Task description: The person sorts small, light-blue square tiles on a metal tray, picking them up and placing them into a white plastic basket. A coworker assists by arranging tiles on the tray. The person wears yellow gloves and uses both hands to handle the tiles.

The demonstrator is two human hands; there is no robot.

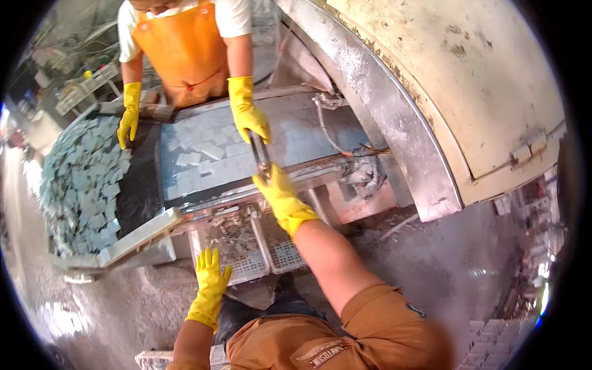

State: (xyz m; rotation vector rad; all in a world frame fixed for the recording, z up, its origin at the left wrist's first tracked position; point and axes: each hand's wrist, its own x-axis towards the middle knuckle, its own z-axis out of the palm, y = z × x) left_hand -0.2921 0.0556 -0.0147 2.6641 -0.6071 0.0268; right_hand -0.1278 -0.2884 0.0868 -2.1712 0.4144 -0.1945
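Observation:
My right hand point(283, 200), in a yellow rubber glove, reaches forward over the front edge of the wet machine bed. Its fingers close round the near end of a dark, narrow metal tool point(259, 150) with a rounded end, whose exact kind I cannot make out. A co-worker's yellow-gloved hand point(250, 118) is at the tool's far end. My left hand point(209, 280), gloved alike, hangs with fingers spread and nothing in it, near a white perforated basket point(246, 265). Pale rectangular tiles point(203, 145) lie on the bed beyond the tool.
Grey-green tile pieces point(83, 179) are heaped at the left end. Across the bed stands a co-worker in an orange apron point(182, 49). A large cream machine cover point(456, 80) rises at the right, with a hose point(324, 126) beside it. Another perforated basket point(287, 256) sits below the bed.

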